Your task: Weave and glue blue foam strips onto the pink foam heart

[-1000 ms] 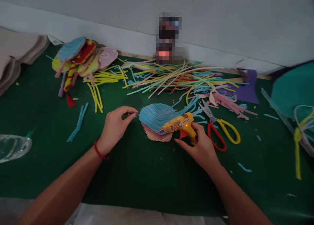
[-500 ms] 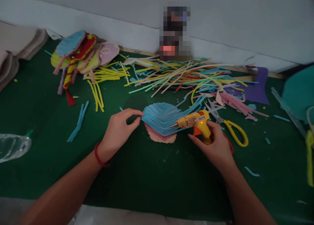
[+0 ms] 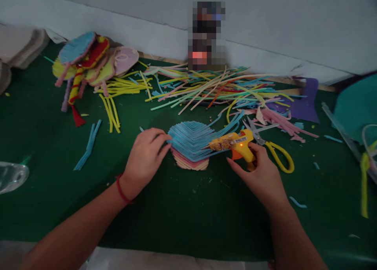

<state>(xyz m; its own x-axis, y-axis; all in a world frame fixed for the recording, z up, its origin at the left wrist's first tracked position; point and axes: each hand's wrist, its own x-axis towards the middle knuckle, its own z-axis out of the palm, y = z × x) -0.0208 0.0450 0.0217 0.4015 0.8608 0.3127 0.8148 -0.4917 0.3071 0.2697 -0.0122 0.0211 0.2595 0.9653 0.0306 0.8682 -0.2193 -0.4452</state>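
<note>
A rounded panel of pipe cleaners lies flat on the green tabletop, blue in a V pattern above, pink and peach at the lower edge. Loose blue ends fan out from its right side. My left hand is at the panel's left edge, its thumb and forefinger pinched on a blue pipe cleaner end. My right hand holds a yellow hot glue gun, its small orange light lit. The gun's nozzle points left, over the right part of the panel. Yellow-handled scissors lie open beside my right hand.
Behind the panel is a heap of multicoloured pipe cleaners. Finished fuzzy fans are stacked at the back left. Blue strips and a clear plastic object lie left; a purple sheet and a teal object are right.
The whole view has shifted slightly, so most things sit further left. My left hand's fingers have curled a little more at the panel's edge. The glue gun stays in my right hand.
</note>
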